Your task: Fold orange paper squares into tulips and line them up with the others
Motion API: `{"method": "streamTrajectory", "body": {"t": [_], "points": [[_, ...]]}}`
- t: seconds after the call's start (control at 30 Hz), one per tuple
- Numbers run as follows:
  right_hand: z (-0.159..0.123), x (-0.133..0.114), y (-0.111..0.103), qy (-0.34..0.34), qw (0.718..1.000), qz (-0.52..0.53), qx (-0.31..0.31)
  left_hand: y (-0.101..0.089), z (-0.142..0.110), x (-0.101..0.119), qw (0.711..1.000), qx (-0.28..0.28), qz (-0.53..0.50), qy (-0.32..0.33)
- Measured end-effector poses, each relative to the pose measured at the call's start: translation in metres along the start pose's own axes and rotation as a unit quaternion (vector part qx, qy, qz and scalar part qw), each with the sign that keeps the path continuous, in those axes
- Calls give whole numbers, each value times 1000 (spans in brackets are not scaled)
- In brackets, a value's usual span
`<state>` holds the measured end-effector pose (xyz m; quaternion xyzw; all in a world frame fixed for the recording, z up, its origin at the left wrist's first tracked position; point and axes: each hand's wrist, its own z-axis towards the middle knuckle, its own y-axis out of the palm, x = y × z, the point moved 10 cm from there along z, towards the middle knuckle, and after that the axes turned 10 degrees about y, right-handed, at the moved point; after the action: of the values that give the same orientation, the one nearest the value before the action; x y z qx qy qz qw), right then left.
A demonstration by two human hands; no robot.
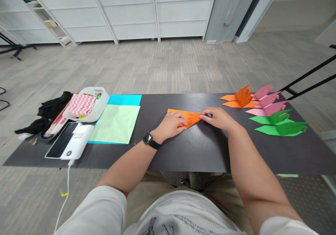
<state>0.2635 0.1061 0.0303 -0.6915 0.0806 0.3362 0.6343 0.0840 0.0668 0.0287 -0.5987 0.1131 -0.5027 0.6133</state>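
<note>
A folded piece of orange paper [193, 117] lies on the dark table in front of me, narrowing to a point at its right end. My left hand [172, 124] rests over its left part with bent fingers, holding it down against the table; those fingers hide some of the paper. At the pointed right end, my right hand [216, 117] pinches the paper between thumb and fingers. A dark watch sits on my left wrist. To the right stand folded paper birds in orange [240, 97], pink [269, 102] and green [279, 127].
Left on the dark table [194, 154] lie light green sheets [117, 123] over blue ones [126, 99]. Beside them are a white basket [102, 103], a phone [61, 140], a white power bank [76, 145] with a cable, and black cloth [54, 105].
</note>
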Motion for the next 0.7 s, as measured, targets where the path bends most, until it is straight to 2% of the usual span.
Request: {"method": "streamTrajectory", "body": {"t": [0.27, 0.7], "points": [[2, -5, -3, -13, 999, -12, 32, 4, 1, 6, 1000, 5, -13, -7], [6, -8, 3, -10, 997, -21, 69, 5, 1, -3, 999, 24, -28, -38]]}}
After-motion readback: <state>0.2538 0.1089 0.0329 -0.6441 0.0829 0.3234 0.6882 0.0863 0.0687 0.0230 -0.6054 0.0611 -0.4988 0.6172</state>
